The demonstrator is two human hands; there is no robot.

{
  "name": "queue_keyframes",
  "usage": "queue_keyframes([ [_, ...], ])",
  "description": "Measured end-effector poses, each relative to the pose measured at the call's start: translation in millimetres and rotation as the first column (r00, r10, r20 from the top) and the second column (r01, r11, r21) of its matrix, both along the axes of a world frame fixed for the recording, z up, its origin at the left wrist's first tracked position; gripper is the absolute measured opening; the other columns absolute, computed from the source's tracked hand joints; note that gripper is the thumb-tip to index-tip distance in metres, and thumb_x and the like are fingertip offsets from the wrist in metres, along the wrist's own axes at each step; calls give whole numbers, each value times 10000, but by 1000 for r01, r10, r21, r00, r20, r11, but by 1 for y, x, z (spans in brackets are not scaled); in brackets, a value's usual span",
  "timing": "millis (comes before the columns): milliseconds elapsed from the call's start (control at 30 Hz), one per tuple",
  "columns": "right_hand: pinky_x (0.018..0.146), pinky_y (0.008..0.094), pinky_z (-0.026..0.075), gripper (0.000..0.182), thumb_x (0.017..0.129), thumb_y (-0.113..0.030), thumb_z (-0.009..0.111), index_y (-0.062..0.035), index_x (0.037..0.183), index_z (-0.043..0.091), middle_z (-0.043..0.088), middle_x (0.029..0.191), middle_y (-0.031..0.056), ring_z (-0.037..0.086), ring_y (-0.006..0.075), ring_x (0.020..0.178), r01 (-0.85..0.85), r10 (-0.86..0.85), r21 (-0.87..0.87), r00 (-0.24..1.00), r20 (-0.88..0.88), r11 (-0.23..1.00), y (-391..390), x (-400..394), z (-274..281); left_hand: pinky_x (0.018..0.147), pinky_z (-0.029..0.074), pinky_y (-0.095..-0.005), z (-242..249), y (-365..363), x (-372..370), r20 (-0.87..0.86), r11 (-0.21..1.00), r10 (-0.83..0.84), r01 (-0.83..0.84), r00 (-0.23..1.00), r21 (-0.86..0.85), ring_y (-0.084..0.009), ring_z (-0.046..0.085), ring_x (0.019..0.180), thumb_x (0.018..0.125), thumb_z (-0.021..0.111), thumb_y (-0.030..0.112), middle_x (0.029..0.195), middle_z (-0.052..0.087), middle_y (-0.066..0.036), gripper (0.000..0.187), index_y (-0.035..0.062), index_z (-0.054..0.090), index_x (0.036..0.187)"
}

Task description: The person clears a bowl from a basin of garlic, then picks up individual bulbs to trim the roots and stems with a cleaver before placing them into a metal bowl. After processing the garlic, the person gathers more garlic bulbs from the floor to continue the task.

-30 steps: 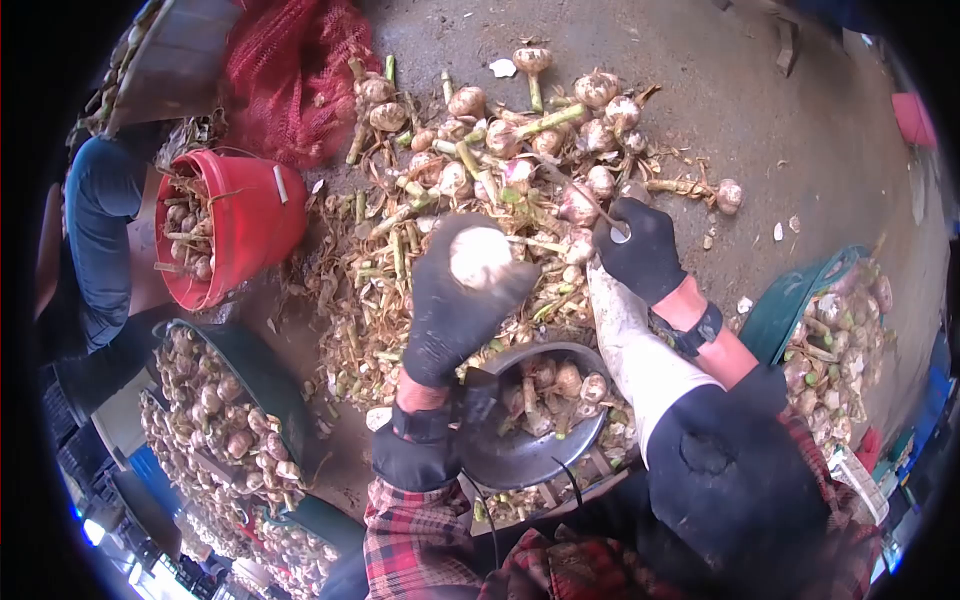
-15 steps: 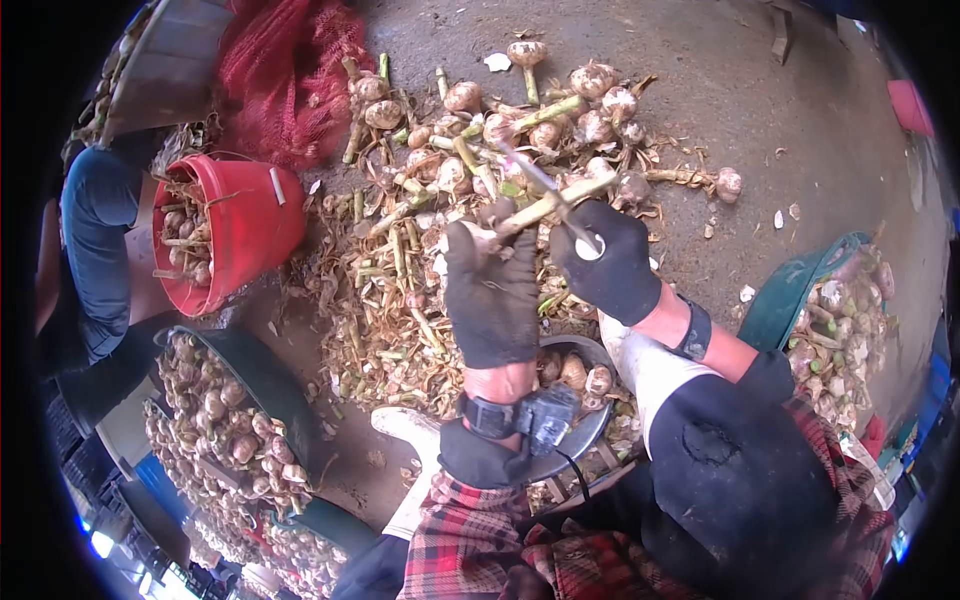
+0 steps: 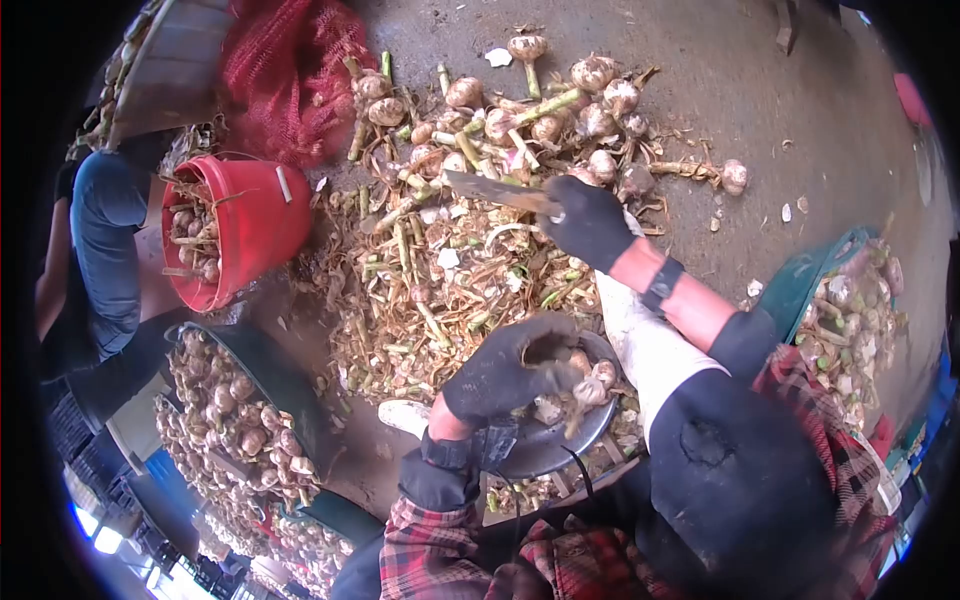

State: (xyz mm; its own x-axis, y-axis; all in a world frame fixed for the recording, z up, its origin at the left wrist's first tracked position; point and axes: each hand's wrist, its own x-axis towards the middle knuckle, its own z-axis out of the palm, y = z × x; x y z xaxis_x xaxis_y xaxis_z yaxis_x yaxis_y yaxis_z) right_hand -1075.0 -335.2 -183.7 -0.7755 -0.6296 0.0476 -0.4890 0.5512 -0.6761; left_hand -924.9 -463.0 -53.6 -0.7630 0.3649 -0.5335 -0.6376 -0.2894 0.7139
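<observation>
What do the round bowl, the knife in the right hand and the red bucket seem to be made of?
Bowl: probably metal, smooth; its grey inner wall shows pale reflections.
Knife blade: likely metal, dull and brownish; thin and flat.
Red bucket: likely plastic, slightly glossy; evenly coloured, with soft highlights.

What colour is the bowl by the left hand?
The bowl is silver-grey, best seen in the head view.

Floor [image 3: 700, 60]: grey-brown, hard, concrete-like, soiled with brown marks, extending to the far right. Bright white light [image 3: 107, 540] enters at the near left edge, beside dark stacked shapes [image 3: 82, 470] too indistinct to identify. Illumination over the floor is diffuse, with soft shadows.
</observation>
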Motion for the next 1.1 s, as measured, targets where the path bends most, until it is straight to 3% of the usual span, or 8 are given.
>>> queue_keyframes([
  [233,662,406,533,177,755,-154,702,-53,892,652,667,804,179,674,330,750,119,-129,58,967,220,991,-12,-11,30,815,540,-366,-33,9,-10,119,939,333,-317,935,-134,-253,660,939,974,508,391,1073,642,-174,463,9,488,1235],
  [333,624,313,518,218,731,-135,761,-53,910,667,672,767,119,669,190,703,190,-106,-411,970,220,892,-15,-9,85,767,552,-362,-38,-2,-25,467,828,440,-548,767,119,-267,652,912,955,420,556,1048,623,-167,632,4,450,1262],
  [500,653,293,522,244,751,-36,726,-48,981,645,677,849,84,663,143,744,22,248,-718,931,268,696,-13,21,98,843,564,-439,-51,-10,-39,-34,711,703,-700,710,67,-312,629,972,991,400,451,1135,591,-197,532,-12,461,1245],
  [567,688,320,533,284,697,18,686,-37,968,626,690,989,108,693,239,836,-220,435,-656,882,183,722,-2,16,94,903,508,-527,-105,-50,-28,38,876,312,-303,949,375,-291,562,1116,927,490,462,1311,509,-178,657,81,299,1426],
  [600,688,305,535,213,731,-10,700,-37,931,630,679,1030,115,690,230,848,-343,494,-570,860,129,747,4,14,97,833,563,-464,-75,-36,-34,505,533,556,-749,660,393,-314,608,1024,968,502,345,1226,566,-182,433,10,443,1236],
  [733,616,297,520,156,733,-52,738,-25,809,605,662,984,117,686,206,787,-333,509,-550,836,204,766,17,3,104,850,537,-444,-63,-48,-34,-128,482,872,-874,473,55,-298,593,1047,938,564,267,1176,579,-157,444,35,483,1308],
  [867,557,373,507,228,653,-55,717,-60,815,555,597,816,98,634,303,658,-207,241,-342,969,60,916,14,-3,107,879,508,-437,-46,-55,-28,-361,678,620,-707,696,-199,-241,622,929,862,659,361,1104,607,-157,815,117,168,1465],
  [1100,578,401,482,361,602,-103,761,-61,891,549,542,802,122,605,327,688,-277,264,-127,958,-110,952,1,3,128,832,515,-323,-52,-41,-12,-419,148,-392,-393,819,-908,-182,632,907,759,788,181,1020,659,-115,759,32,356,1365],
])
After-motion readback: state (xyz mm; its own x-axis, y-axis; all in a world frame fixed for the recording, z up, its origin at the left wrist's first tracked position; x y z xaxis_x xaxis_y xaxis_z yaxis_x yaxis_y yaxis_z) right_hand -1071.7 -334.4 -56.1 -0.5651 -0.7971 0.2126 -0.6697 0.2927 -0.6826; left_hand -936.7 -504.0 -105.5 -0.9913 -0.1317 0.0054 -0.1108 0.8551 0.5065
